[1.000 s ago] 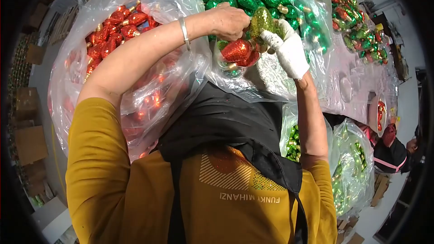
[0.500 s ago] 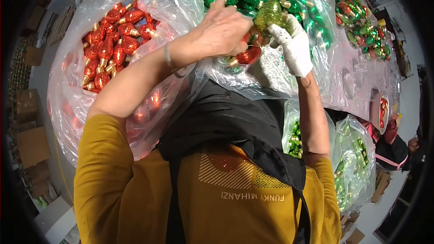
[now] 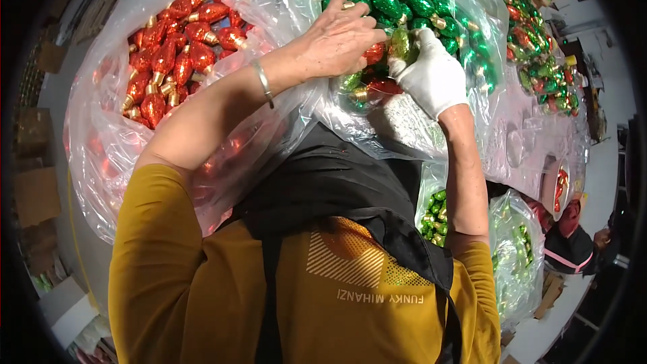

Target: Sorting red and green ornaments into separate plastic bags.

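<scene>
My bare left hand (image 3: 337, 42), with a silvery bracelet at the wrist, is closed at the near side of the green heap. Part of a red bulb-shaped ornament (image 3: 374, 52) shows between its fingertips; the rest is hidden. My right hand (image 3: 435, 75), in a white glove, grips a light green glittery bulb ornament (image 3: 399, 44) close beside it. Just below the hands lie another red bulb ornament (image 3: 383, 87) with a gold cap and a light green one (image 3: 350, 81), on clear plastic. Dark green bulb ornaments (image 3: 387, 3) are heaped beyond my hands.
At the left is a large clear plastic bag (image 3: 87, 155) of red bulb ornaments (image 3: 162, 61). Bags with light green ornaments (image 3: 435, 216) stand at the lower right. Mixed red and green ornaments (image 3: 532, 47) cover the far right. Another person (image 3: 569, 246) is at the right edge.
The light green ornament in my gloved right hand has turned from broadside to a narrower view and moved lower. The glove's fingers now wrap behind it. My left hand has shifted slightly right.
</scene>
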The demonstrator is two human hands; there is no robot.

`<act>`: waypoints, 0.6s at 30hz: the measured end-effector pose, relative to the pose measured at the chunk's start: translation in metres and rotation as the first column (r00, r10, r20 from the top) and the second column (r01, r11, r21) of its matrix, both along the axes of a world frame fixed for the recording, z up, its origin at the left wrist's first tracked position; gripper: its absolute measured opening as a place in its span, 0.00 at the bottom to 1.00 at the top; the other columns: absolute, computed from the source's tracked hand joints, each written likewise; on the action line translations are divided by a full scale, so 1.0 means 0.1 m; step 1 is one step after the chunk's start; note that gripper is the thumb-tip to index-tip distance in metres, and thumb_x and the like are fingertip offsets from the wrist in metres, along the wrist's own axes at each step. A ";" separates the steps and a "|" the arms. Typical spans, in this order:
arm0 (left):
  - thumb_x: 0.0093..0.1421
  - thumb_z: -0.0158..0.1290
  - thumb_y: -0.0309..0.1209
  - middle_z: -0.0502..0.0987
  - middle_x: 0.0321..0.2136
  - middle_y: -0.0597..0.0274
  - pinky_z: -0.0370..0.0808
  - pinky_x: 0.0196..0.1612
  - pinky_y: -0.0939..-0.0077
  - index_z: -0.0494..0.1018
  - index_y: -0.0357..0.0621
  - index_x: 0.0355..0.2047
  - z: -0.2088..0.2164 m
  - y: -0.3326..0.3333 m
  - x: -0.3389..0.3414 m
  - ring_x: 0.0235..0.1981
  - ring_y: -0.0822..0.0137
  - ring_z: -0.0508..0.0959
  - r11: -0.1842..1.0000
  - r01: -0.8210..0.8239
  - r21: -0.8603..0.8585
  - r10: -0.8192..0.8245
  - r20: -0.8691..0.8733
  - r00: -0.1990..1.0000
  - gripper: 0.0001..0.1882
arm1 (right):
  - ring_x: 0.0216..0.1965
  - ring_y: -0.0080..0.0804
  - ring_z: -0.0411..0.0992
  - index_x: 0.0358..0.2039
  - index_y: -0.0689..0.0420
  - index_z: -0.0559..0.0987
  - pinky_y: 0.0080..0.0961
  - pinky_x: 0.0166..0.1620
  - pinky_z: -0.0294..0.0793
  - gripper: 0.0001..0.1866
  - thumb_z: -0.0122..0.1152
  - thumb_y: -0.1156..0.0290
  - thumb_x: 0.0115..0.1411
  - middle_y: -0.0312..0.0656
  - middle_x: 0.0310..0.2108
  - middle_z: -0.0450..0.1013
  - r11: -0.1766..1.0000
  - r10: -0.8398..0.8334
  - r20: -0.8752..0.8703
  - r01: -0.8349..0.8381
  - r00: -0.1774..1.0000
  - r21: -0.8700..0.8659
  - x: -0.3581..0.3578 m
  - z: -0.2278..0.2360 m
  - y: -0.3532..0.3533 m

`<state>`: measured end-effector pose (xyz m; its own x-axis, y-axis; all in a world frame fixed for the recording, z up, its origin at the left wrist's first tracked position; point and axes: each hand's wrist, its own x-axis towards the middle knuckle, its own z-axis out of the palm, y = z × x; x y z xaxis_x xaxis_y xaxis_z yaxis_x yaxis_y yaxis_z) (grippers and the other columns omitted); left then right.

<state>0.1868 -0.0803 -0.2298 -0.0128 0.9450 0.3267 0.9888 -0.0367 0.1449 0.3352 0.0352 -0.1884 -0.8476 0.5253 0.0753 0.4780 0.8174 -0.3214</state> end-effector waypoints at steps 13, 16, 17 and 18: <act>0.51 0.53 0.28 0.68 0.43 0.59 0.61 0.46 0.63 0.66 0.46 0.51 -0.06 0.06 -0.07 0.49 0.61 0.68 0.966 0.240 0.096 -0.254 0.170 0.952 0.24 | 0.37 0.48 0.74 0.36 0.61 0.77 0.38 0.40 0.74 0.18 0.62 0.59 0.52 0.52 0.34 0.74 0.973 0.120 -0.100 -0.097 0.988 0.212 -0.05 -0.18 0.28; 0.54 0.52 0.29 0.66 0.50 0.55 0.60 0.50 0.62 0.63 0.47 0.57 0.02 0.03 -0.05 0.52 0.57 0.67 0.979 0.190 -0.070 -0.168 0.240 0.956 0.27 | 0.39 0.43 0.75 0.41 0.62 0.76 0.35 0.41 0.74 0.22 0.64 0.60 0.51 0.51 0.37 0.75 0.998 -0.055 -0.069 0.055 0.996 -0.003 0.07 -0.13 0.83; 0.55 0.51 0.29 0.66 0.50 0.55 0.60 0.50 0.62 0.63 0.47 0.57 0.06 0.03 -0.02 0.52 0.57 0.67 0.981 0.170 -0.098 -0.147 0.209 0.967 0.27 | 0.40 0.41 0.75 0.44 0.62 0.76 0.33 0.41 0.74 0.24 0.65 0.60 0.50 0.50 0.38 0.76 0.984 -0.137 -0.036 0.132 0.990 -0.117 0.12 -0.12 1.05; 0.56 0.50 0.30 0.67 0.50 0.56 0.61 0.50 0.62 0.63 0.47 0.57 0.10 0.02 0.00 0.52 0.57 0.67 0.981 0.145 -0.125 -0.122 0.178 0.976 0.27 | 0.40 0.39 0.76 0.46 0.63 0.75 0.32 0.42 0.74 0.26 0.66 0.60 0.50 0.50 0.39 0.76 0.952 -0.211 0.006 0.207 0.977 -0.227 0.12 -0.16 1.22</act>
